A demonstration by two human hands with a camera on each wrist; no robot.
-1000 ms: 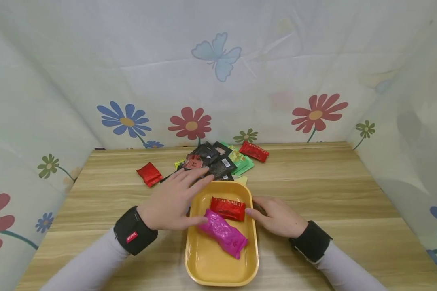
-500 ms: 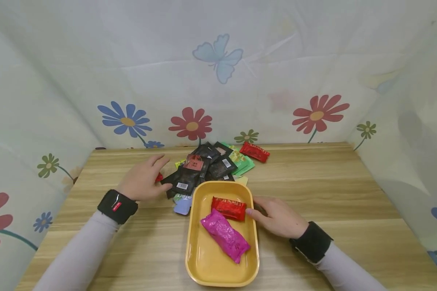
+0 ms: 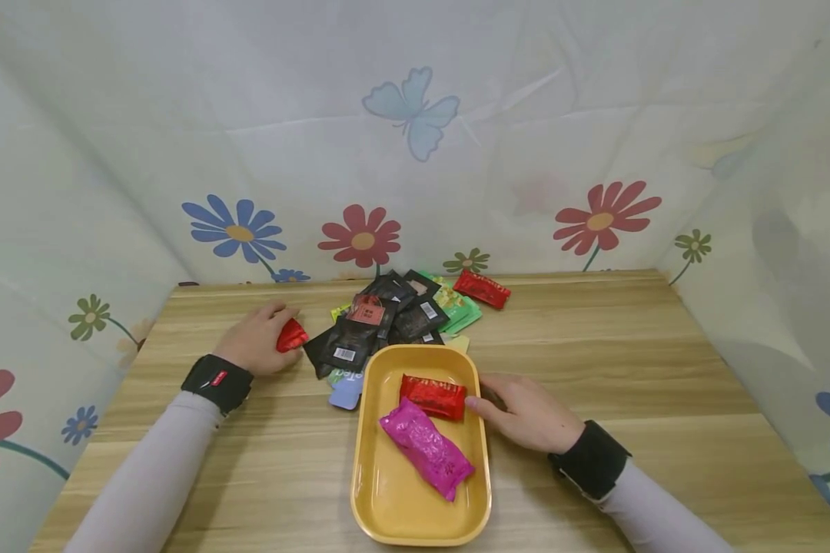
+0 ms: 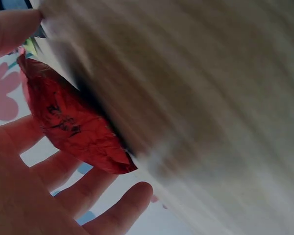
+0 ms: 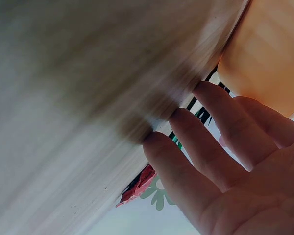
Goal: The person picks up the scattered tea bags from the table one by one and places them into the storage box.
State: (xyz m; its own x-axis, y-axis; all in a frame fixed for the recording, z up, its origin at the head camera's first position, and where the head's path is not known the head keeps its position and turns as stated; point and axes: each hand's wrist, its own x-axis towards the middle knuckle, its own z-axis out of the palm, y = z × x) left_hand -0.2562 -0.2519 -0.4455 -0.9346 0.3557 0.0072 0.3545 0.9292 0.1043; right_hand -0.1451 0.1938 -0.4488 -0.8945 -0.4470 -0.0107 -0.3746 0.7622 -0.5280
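In the head view my left hand (image 3: pixel 259 342) is at a red-wrapped packet (image 3: pixel 292 336) on the left of the table. In the left wrist view the fingers lie behind the red foil wrapper (image 4: pixel 71 122), and the thumb (image 4: pixel 12 32) is apart from it. My right hand (image 3: pixel 529 413) holds the right side of a yellow tray (image 3: pixel 415 530), thumb over the rim and fingers outside; its fingertips meet the tabletop in the right wrist view. Inside the tray lie a red packet (image 3: pixel 432 396) and a pink packet (image 3: pixel 426 449).
Behind the tray is a pile of black sachets (image 3: pixel 351 342), with green sachets (image 3: pixel 462 311) and a blue one (image 3: pixel 346 393) at its edges. Another red packet (image 3: pixel 483 289) lies at the back. Flower-printed cloth (image 3: pixel 415 192) encloses the wooden table (image 3: pixel 595 338).
My left hand has moved left from over the tray, past the black sachets, to the red packet at the left. The right hand and tray have stayed in place.
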